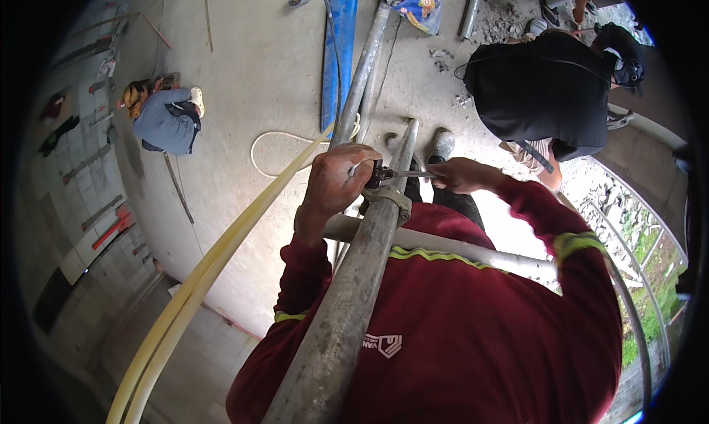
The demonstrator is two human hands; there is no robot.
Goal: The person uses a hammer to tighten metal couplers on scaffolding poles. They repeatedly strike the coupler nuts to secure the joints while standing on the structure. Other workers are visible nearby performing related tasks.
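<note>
A grey metal scaffold pipe (347, 306) runs up past my chest, with a scaffold clamp (389, 197) around it. At the clamp, a horizontal pipe (473, 253) crosses in front of my maroon shirt. My left hand (341, 179) is closed, its curled fingers against the dark bolt end of the clamp; the fingertips are partly hidden. My right hand (464, 175) grips a metal wrench (413, 174) by its handle, and the wrench's other end meets the bolt beside my left hand.
Pale yellow hoses (214, 265) curve down on the left. A blue plank (340, 55) and a bag (421, 7) of small parts lie beyond. One person in black (543, 88) bends close on the right; another in grey (168, 118) crouches at far left.
</note>
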